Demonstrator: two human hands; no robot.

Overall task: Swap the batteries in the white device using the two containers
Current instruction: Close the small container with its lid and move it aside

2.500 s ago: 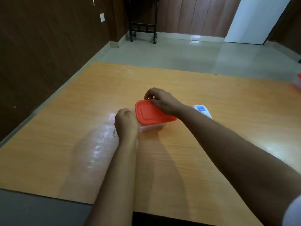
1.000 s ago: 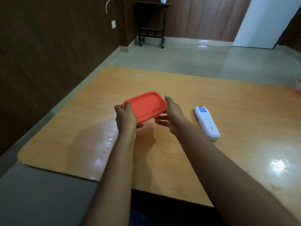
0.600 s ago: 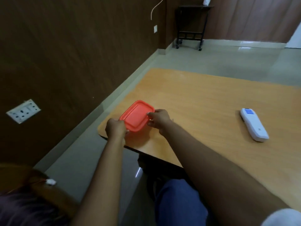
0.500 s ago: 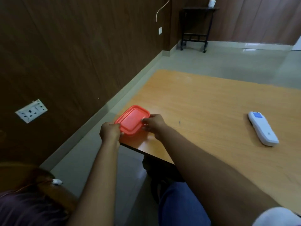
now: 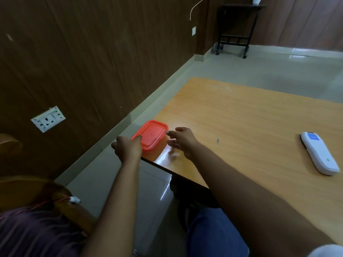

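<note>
A small container with an orange-red lid (image 5: 151, 135) sits at the near left corner of the wooden table (image 5: 250, 117). My left hand (image 5: 128, 148) grips its left edge, thumb on the lid. My right hand (image 5: 182, 140) hovers just right of it, fingers spread, touching at most the lid's right edge. The white device (image 5: 318, 154), long with a blue label at its far end, lies flat at the right of the table, well away from both hands. A second container is not in view.
The table's left edge drops to a pale tiled floor beside a dark wood-panelled wall with a socket (image 5: 48, 118). A black wheeled stand (image 5: 235, 28) is in the far corner. Another person's shoulder (image 5: 35, 232) shows at lower left.
The container was lifted from the table's middle and carried left to the near left corner. My right hand has just let go and opened; the view swung left.
</note>
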